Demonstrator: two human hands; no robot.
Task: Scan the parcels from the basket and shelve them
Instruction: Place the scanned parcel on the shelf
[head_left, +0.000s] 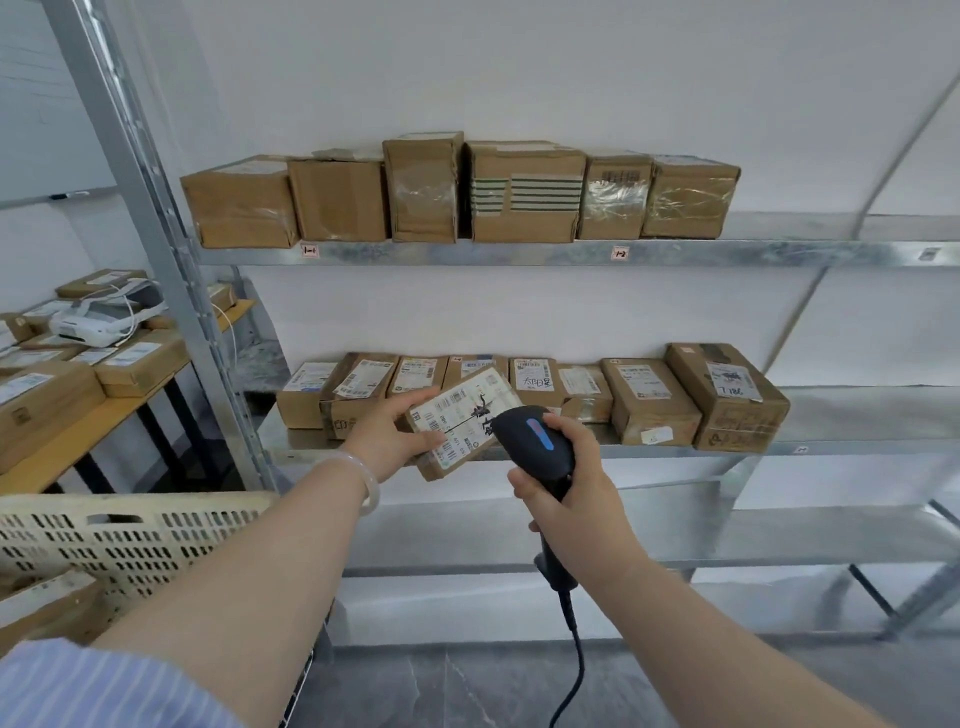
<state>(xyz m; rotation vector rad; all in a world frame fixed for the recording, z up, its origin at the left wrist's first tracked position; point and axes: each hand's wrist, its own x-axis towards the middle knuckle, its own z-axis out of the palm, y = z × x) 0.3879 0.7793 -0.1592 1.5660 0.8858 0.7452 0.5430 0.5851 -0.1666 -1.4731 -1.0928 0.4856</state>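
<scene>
Two hands working: the left hand (397, 434) is gripping a parcel (460, 421), the right hand (563, 486) is gripping a scanner (535, 441) near the shelf (727, 252).

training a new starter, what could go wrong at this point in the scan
1. The left hand holds the parcel by one end only, tilted in the air; it could slip.
2. Its label carries several barcodes and the scanner in the right hand sits very close, so the wrong code might be read.
3. The scanner's cable hangs loose toward the floor and may snag.
</scene>
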